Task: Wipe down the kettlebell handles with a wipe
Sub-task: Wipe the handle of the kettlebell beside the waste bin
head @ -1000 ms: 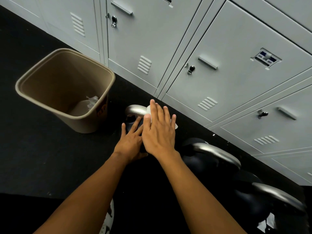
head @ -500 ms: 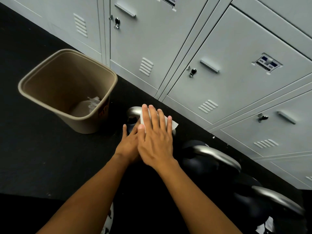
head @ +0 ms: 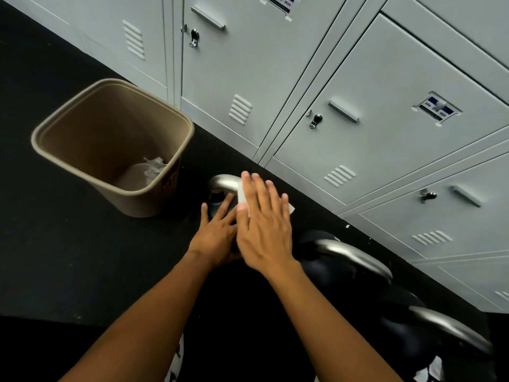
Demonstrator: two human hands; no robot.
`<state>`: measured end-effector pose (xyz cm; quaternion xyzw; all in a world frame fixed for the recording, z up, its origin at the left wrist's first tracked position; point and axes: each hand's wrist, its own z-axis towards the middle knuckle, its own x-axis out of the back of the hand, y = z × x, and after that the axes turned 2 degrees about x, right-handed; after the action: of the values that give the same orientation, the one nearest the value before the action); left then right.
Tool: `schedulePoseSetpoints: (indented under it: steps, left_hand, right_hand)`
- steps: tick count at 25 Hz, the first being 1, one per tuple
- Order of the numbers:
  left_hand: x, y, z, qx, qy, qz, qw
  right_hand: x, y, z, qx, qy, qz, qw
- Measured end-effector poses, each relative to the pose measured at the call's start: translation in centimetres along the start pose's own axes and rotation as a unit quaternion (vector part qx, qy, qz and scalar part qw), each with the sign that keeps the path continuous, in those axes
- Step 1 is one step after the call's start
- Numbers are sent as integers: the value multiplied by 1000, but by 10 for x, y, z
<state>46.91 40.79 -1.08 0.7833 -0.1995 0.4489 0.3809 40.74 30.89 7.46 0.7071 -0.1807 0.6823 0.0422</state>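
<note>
Kettlebells (head: 344, 255): three; wipe (head: 241, 193): one

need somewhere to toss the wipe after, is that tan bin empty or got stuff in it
Not empty. The tan bin stands upright and open-topped, with crumpled white paper lying at its bottom; most of the space above is free.

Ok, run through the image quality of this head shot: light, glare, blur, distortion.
Head view: even, soft light on the grey lockers; bright sheen on the steel kettlebell handles; wide-angle lens bends the locker lines; right hand on the wipe is slightly motion-smeared; black floor swallows detail, and the kettlebell bodies barely separate from it.
</note>
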Motion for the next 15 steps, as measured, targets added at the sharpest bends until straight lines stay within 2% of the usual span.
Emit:
schedulePoseSetpoints:
  steps: [3,6,9,11,13,15]
  left_hand:
    - [-2,-4,1,0,0,5,1000]
    - [6,4,-6,22,5,-32,999]
    - [8,7,-9,26,-3,-39,999]
    - [2,2,-4,8,-1,-8,1000]
    - [-3,-3,0,0,5,-16,1000]
    - [-4,-2,-2,-1,23,-38,999]
  right_hand:
    - [5,-2,32,-73,-45,79,993]
    - [0,-29,33,-27,-26,25,999]
    - [-7,-22,4,36,6,-47,998]
    - [-2,-8,7,16,-4,-13,1000]
    - [2,-4,26,-32,-31,40,998]
    - [3,-17,39,-41,-37,42,998]
